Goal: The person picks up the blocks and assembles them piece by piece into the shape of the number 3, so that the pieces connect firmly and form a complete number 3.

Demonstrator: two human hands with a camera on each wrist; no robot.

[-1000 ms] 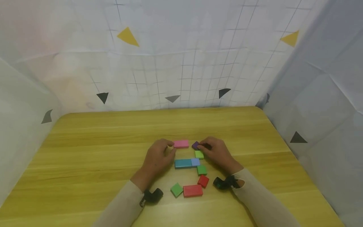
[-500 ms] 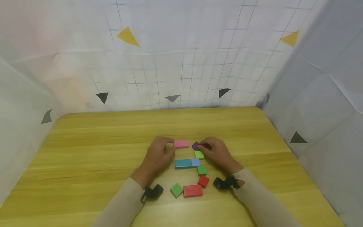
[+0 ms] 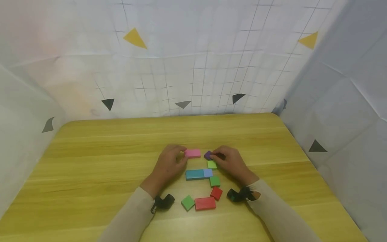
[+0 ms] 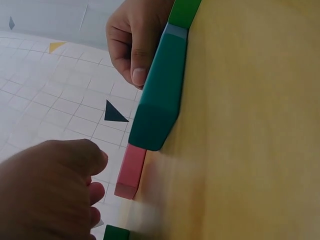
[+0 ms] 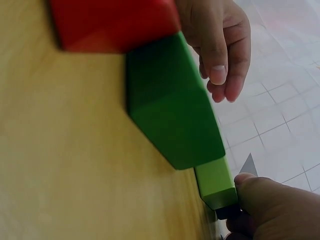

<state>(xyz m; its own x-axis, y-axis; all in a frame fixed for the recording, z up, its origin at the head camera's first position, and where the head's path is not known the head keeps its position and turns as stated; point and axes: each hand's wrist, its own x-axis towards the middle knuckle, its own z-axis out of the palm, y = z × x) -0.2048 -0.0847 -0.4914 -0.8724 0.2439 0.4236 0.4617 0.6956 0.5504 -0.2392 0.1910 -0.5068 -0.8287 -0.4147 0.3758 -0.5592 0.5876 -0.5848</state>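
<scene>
In the head view, my left hand [image 3: 170, 164] is by the left end of a pink block [image 3: 192, 153], its thumb and fingers loosely curved. Background shows between these fingers and the pink block in the left wrist view. A dark green block [image 4: 116, 232] shows partly below them; the hand hides it in the head view. My right hand [image 3: 231, 161] pinches a small purple block [image 3: 207, 155] between thumb and fingers. Just nearer lies a lime-green block [image 3: 212, 164]; in the right wrist view the purple one looks dark behind it.
Nearer me lie a teal block [image 3: 194, 174], a light-blue block [image 3: 208, 173], a green block [image 3: 215, 181], a small red block [image 3: 216, 193], a long red block [image 3: 205, 203] and a turned green block [image 3: 188, 202]. A patterned white cloth [image 3: 163, 74] hangs behind the table.
My left hand's index finger has risen slightly toward the pink block's far corner, and the gap to the thumb is wider. My right hand stays at the purple block.
</scene>
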